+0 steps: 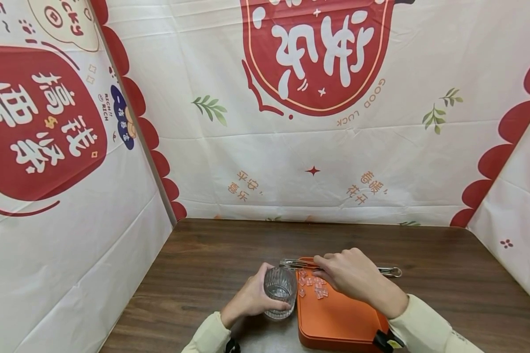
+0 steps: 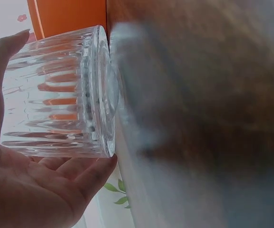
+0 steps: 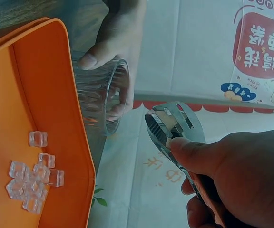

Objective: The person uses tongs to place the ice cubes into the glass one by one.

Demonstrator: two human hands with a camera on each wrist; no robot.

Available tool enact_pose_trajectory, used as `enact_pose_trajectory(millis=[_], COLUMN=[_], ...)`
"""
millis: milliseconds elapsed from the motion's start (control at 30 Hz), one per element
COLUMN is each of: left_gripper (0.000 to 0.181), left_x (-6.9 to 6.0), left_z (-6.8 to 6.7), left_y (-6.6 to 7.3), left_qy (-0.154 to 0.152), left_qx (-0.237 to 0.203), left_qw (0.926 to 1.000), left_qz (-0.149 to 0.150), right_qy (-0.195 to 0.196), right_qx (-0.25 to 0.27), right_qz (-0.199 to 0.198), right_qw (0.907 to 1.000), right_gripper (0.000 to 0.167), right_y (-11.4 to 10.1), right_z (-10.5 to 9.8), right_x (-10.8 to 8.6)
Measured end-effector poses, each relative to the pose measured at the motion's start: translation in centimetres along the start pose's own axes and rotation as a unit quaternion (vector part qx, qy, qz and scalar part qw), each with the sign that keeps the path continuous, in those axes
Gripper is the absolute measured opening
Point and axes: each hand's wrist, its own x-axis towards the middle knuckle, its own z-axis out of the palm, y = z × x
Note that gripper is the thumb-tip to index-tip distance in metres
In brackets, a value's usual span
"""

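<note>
My left hand [image 1: 252,297] grips a clear ribbed glass [image 1: 279,282] at the left side of an orange tray [image 1: 342,318]. In the left wrist view the fingers and thumb lie around the glass wall. Metal tongs [image 3: 182,124] are held in my right hand [image 1: 357,275] above the tray's far part, their tips pointing left toward the glass rim. Whether anything sits between the tong tips, I cannot tell. Several clear ice-like cubes [image 3: 32,185] lie clustered in the tray, below and nearer than the tongs.
The dark wooden table [image 1: 212,250] carries the tray and glass. White printed cloth [image 1: 313,147] hangs behind the table, with another cloth wall [image 1: 128,235] along the left. The tray has a raised rim [image 3: 75,95] between the cubes and the glass.
</note>
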Motion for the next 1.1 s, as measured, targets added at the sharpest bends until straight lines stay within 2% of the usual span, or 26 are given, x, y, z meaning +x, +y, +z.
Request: enact_pose_trajectory(millis=[467, 900, 1100], left_gripper=[0.078, 0.08, 0.081], left_x=[-0.11, -0.17, -0.26], left_z=[0.14, 0.3, 0.35], left_y=[-0.29, -0.08, -0.06], left_qy=[0.009, 0.009, 0.01], left_qx=[-0.022, -0.01, -0.005], left_qw=[0.9997, 0.9999, 0.9999], left_qz=[0.007, 0.001, 0.003], right_qy=[-0.01, 0.012, -0.018], right_qx=[0.003, 0.019, 0.024], right_qz=[-0.003, -0.008, 0.003], right_qw=[0.9999, 0.9997, 0.9995], right_gripper=[0.02, 0.026, 0.025], right_y=[-0.33, -0.5, -0.51], right_z=[0.2, 0.27, 0.09], right_x=[0.19, 0.15, -0.08])
